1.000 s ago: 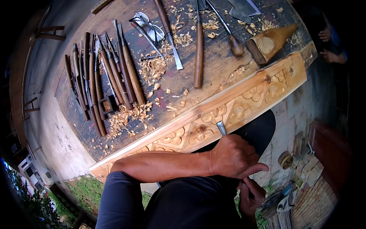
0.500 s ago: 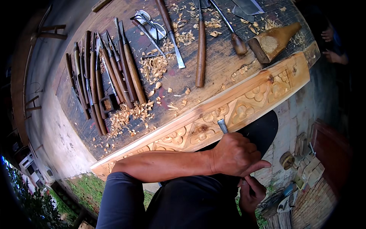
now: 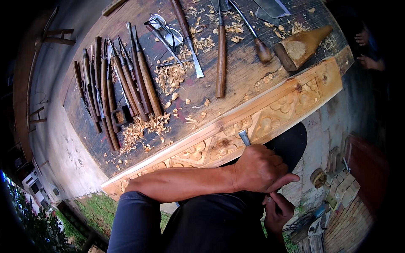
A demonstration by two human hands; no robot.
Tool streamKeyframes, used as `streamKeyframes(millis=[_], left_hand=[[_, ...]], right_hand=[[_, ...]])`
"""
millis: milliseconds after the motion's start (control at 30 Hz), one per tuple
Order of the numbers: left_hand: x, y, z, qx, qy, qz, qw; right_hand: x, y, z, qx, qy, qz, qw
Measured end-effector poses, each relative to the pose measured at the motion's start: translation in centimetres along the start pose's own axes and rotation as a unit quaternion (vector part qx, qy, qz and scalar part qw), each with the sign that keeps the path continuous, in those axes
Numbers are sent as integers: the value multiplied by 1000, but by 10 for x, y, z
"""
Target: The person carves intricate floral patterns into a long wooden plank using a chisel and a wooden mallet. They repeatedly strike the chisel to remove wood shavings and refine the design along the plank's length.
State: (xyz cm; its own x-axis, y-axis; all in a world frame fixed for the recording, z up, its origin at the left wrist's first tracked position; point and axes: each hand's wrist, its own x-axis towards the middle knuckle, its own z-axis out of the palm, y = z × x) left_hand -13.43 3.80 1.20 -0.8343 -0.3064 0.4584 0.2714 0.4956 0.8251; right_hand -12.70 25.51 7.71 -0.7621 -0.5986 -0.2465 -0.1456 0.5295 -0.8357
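A long pale wooden board [image 3: 223, 122], carved with flowers and diamond shapes, lies along the near edge of the workbench. My left hand [image 3: 262, 168] is closed in a fist around a chisel [image 3: 244, 137], its thumb stretched to the right. Only the metal blade shows above the fist, its tip against or just over a carved flower near the board's middle; its handle is hidden. Just below that fist, my right hand [image 3: 278, 213] has its fingers curled and pressed together. Whatever it may hold is hidden.
On the workbench [image 3: 194, 99] several chisels [image 3: 122, 80] lie in a row at left, with wood shavings [image 3: 143, 130], eyeglasses [image 3: 172, 36] and loose tools beyond. A wooden mallet [image 3: 301, 47] rests at the board's far right. Another person's hand [image 3: 369, 63] shows at the right edge.
The chisel and my left fist have shifted very slightly up and left against the board. My right hand stays beneath the fist.
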Motion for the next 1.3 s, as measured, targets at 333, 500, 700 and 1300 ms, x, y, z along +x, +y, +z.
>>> streamKeyframes(millis=[333,500,700,1300], left_hand=[[0,-1,1,16,-2,-9,1000],[1,-2,2,30,7,-11,999],[5,-1,-3,23,21,37,999],[-19,0,-29,-63,-181,134,972]], right_hand=[[7,6,1,1,1,-15,1000],[10,15,-8,-26,-7,6,1000],[24,-4,-26,-101,-14,-9,995],[-31,-7,29,302,-156,170,925]])
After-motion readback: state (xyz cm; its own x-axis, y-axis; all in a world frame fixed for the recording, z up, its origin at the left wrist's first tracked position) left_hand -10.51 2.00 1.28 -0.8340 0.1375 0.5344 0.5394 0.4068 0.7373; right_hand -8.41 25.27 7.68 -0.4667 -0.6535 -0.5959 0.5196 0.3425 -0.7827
